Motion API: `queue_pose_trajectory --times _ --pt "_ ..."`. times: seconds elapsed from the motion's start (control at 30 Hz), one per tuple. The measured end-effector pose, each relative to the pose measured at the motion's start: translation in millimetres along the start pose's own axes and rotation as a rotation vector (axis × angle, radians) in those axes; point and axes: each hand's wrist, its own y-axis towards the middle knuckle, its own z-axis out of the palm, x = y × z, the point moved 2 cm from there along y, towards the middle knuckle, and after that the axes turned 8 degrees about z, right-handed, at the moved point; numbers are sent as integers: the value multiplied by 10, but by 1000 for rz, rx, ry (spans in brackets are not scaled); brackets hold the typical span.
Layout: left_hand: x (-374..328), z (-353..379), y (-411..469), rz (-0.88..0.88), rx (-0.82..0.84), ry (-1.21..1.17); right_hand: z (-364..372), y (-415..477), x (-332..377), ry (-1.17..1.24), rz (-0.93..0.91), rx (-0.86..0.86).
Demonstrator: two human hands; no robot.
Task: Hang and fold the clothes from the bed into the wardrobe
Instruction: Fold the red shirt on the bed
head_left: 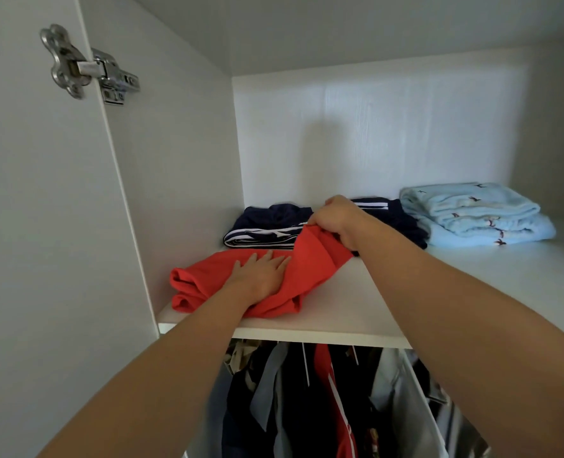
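**Three lots of folded clothes, two hands, one shelf**

One shelf carries three lots of folded clothes: one red garment, one navy pile with white stripes, and one pale blue pile. The pale blue pile shows two folded layers. Whether the navy pile is one piece or two cannot be told. Two hands are in view: one left hand and one right hand. One metal hinge shows at upper left. Under the shelf are many hanging clothes, packed too tightly to count; at least one is red.
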Motion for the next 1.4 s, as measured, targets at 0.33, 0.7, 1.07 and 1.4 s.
queue_pose_trajectory --times 0.33,0.7,1.07,1.4 --pt "23 -156 -637 -81 -330 266 664 153 805 -518 18 264" --pt "466 -248 -1133 -142 -259 -34 1556 58 914 -440 -121 325" --pt "408 -382 -1533 73 -739 428 1870 -147 518 35 -4 639" --pt "461 -393 -1369 68 -471 483 1569 126 251 -660 -532 303"
